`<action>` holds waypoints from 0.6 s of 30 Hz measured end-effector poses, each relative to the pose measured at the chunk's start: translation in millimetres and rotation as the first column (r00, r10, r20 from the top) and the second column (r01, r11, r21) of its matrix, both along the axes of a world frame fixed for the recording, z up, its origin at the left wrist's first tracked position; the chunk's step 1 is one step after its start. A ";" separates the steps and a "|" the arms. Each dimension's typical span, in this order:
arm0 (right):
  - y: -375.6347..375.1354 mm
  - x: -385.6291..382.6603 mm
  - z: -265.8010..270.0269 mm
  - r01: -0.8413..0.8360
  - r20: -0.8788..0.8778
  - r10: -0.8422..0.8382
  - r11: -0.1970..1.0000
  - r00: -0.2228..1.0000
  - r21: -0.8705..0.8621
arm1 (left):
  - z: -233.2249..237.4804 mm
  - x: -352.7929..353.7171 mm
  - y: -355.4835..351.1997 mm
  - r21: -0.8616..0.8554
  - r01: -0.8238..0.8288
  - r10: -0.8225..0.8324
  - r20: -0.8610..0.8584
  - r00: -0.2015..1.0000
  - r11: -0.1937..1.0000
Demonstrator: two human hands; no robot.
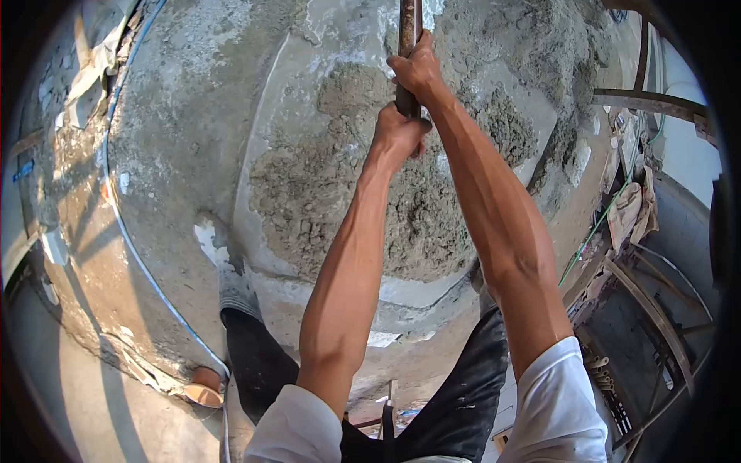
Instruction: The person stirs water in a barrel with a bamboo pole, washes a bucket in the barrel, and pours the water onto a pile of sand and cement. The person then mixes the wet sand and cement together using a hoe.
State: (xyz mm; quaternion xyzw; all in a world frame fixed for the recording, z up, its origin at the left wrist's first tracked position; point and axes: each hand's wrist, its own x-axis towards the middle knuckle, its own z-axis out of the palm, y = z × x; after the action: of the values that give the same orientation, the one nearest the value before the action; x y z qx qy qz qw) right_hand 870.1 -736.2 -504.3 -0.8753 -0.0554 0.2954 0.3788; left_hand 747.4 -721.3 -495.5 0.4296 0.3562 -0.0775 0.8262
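Note:
Both hands grip a long metal-looking handle (411, 23) that runs up out of the top of the view. My left hand (400, 133) is closed round its lower end. Just above it, my right hand (419, 68) is wrapped round the same handle. Beneath the arms lies a rough heap of wet grey mortar (309, 193), spread on the grey floor with a wet rim round it. More mortar is piled at the upper right. Whatever is at the far end of the handle is outside the view.
A blue hose (133, 243) curves down the left side to an orange-brown pot (205, 387). At the right are a green hose (598, 224), sacks (627, 212) and wooden pieces (654, 309). My feet stand on both sides of the mortar's near edge.

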 end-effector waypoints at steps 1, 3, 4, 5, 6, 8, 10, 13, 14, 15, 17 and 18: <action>-8.2 -12.5 -12.8 -0.070 0.050 0.074 0.994 0.996 -0.080 | 0.0 -30.4 -21.4 -0.053 -0.029 0.026 -0.069 0.997 0.998; -21.1 -34.5 -52.6 -0.131 0.259 0.168 0.979 0.951 -0.155 | 9.6 -104.0 -66.8 -0.121 -0.092 0.073 -0.149 0.986 0.988; -21.9 -42.2 -46.2 -0.129 0.247 0.165 0.979 0.955 -0.157 | 21.3 -141.1 -86.5 -0.136 -0.077 0.047 -0.210 0.977 0.988; -21.0 -52.0 -28.8 0.046 -0.076 -0.043 0.998 0.996 0.034 | 34.3 -177.7 -106.8 -0.181 -0.071 0.025 -0.246 0.969 0.981; -21.2 -60.8 -18.3 0.277 -0.420 -0.192 0.949 0.887 0.152 | 44.6 -214.4 -127.7 -0.205 -0.085 0.014 -0.326 0.945 0.975; -48.7 -103.3 -32.3 0.377 -0.619 -0.208 0.913 0.757 0.154 | 66.8 -279.9 -160.3 -0.191 -0.017 -0.068 -0.427 0.902 0.981; -94.0 -169.3 -16.3 0.476 -0.626 -0.307 0.872 0.716 0.117 | 74.3 -352.6 -194.8 -0.189 0.023 -0.110 -0.465 0.878 0.982; -155.0 -251.4 12.1 0.555 -0.657 -0.420 0.832 0.626 -0.003 | 89.5 -463.3 -231.7 -0.159 0.237 -0.285 -0.548 0.786 0.958; -170.4 -266.6 23.5 0.564 -0.692 -0.443 0.824 0.570 -0.063 | 91.5 -482.8 -241.9 -0.114 0.345 -0.343 -0.588 0.732 0.932; -182.5 -273.1 30.9 0.584 -0.690 -0.455 0.810 0.563 -0.057 | 98.7 -480.6 -248.5 -0.056 0.343 -0.313 -0.566 0.763 0.938; -187.7 -240.0 52.2 0.574 -0.667 -0.432 0.819 0.607 -0.007 | 110.9 -444.0 -250.4 0.076 0.317 -0.245 -0.475 0.845 0.946; -181.8 -207.6 64.2 0.568 -0.630 -0.418 0.822 0.655 0.045 | 103.5 -409.4 -244.1 0.091 0.344 -0.265 -0.465 0.845 0.935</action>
State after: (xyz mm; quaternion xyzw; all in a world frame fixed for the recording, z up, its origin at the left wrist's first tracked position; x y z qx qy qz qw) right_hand 662.5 -917.9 -440.1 -0.6666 0.2724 0.4299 0.5446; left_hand 338.0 -965.4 -392.0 0.5206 0.4679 -0.2733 0.6598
